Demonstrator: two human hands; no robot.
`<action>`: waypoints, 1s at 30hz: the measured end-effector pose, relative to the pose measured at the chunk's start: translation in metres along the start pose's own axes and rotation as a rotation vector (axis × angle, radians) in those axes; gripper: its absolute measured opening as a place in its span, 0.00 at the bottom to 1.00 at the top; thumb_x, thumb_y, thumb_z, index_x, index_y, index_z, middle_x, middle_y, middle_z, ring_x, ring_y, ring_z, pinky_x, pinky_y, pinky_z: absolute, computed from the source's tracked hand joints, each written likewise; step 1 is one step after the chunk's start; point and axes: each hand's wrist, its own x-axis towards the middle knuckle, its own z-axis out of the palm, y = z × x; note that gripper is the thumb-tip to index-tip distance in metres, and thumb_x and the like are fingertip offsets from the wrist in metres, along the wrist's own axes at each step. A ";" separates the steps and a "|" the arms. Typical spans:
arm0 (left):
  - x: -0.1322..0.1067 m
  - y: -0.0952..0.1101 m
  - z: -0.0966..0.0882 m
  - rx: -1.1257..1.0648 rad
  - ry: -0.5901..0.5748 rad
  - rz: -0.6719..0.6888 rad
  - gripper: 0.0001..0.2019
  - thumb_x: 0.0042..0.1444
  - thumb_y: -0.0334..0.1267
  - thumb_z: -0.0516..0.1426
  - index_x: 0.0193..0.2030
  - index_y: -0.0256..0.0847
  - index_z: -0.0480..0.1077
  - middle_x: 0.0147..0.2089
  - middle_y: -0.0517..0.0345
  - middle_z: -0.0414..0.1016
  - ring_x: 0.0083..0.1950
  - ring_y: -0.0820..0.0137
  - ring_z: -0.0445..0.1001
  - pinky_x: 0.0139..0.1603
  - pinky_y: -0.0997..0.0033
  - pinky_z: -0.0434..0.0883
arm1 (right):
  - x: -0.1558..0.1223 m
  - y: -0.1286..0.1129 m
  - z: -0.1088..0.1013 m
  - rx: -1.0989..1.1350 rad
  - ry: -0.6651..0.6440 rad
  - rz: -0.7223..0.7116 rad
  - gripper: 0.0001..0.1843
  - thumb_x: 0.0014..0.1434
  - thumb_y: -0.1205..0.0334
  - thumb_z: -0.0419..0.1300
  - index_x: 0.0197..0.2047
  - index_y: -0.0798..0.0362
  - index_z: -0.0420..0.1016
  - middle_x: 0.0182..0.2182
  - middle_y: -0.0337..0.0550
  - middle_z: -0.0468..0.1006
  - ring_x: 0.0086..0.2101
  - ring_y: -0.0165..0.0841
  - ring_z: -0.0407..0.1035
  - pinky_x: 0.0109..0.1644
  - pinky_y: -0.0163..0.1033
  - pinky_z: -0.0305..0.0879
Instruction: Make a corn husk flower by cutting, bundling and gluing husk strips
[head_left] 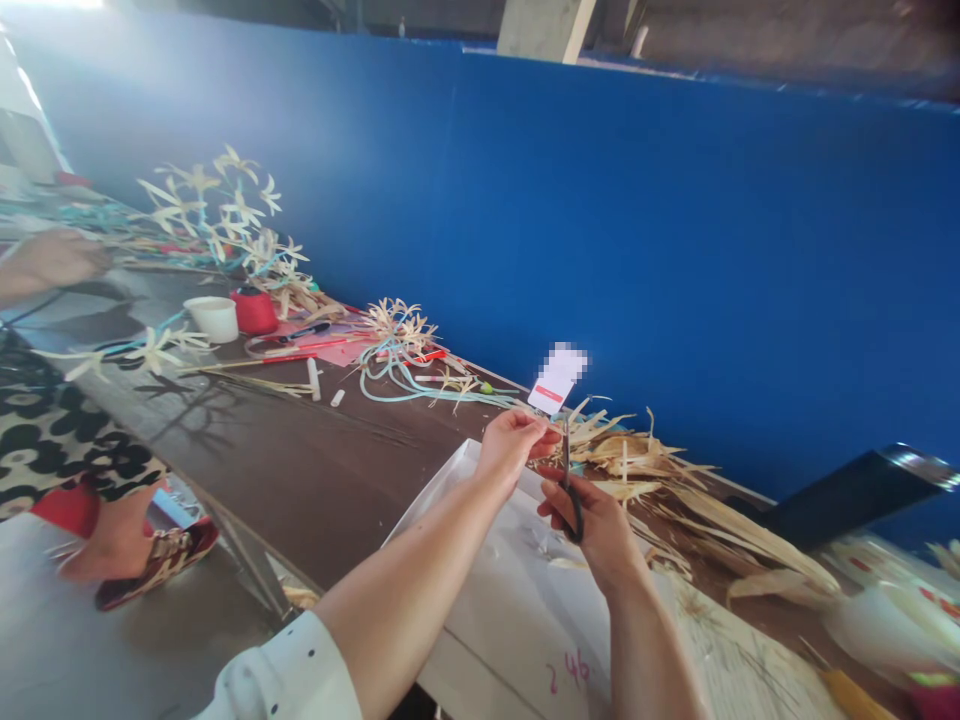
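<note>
My left hand (pixel 514 440) pinches something small and pale between thumb and fingers, just below a white card (pixel 556 380) with a red stripe. My right hand (pixel 596 525) grips black-handled scissors (pixel 570 480), blades pointing up toward the pinched piece. Both hands hover over a white board (pixel 495 600) lying on the dark wooden table (pixel 300 460). Dried straw-coloured husk strips (pixel 675 490) are piled just right of the hands.
Straw flowers (pixel 217 210) on teal stems, a white cup (pixel 212 317), a red spool (pixel 255 311), red-handled tools and teal cord (pixel 397 380) lie further along the table. A blue wall (pixel 637 220) backs it. Another person in a patterned garment (pixel 52 430) sits at left.
</note>
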 end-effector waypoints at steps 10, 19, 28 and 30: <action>0.000 -0.001 0.001 -0.006 -0.002 -0.004 0.11 0.43 0.36 0.63 0.26 0.34 0.64 0.29 0.52 0.76 0.32 0.70 0.76 0.30 0.75 0.72 | 0.001 0.004 -0.001 0.040 0.034 0.003 0.28 0.47 0.45 0.62 0.47 0.55 0.73 0.20 0.40 0.72 0.20 0.27 0.61 0.20 0.31 0.51; -0.001 -0.002 -0.001 0.101 -0.007 0.042 0.11 0.42 0.38 0.63 0.28 0.35 0.65 0.28 0.54 0.74 0.28 0.75 0.72 0.27 0.77 0.70 | 0.005 0.008 -0.008 0.023 0.177 0.064 0.30 0.41 0.46 0.66 0.45 0.55 0.70 0.20 0.40 0.74 0.20 0.30 0.66 0.22 0.34 0.59; -0.007 -0.010 -0.002 0.393 -0.263 0.142 0.08 0.41 0.40 0.62 0.24 0.38 0.70 0.36 0.54 0.76 0.36 0.71 0.73 0.37 0.75 0.68 | 0.004 0.015 -0.005 -0.395 0.329 -0.019 0.23 0.42 0.49 0.65 0.38 0.49 0.63 0.22 0.40 0.76 0.22 0.37 0.70 0.24 0.37 0.59; -0.011 -0.011 0.000 0.497 -0.290 0.195 0.06 0.43 0.39 0.61 0.26 0.39 0.72 0.40 0.52 0.76 0.38 0.69 0.74 0.38 0.73 0.69 | 0.002 0.010 -0.004 -0.547 0.358 -0.083 0.21 0.44 0.50 0.63 0.38 0.49 0.63 0.22 0.40 0.75 0.25 0.37 0.71 0.27 0.36 0.58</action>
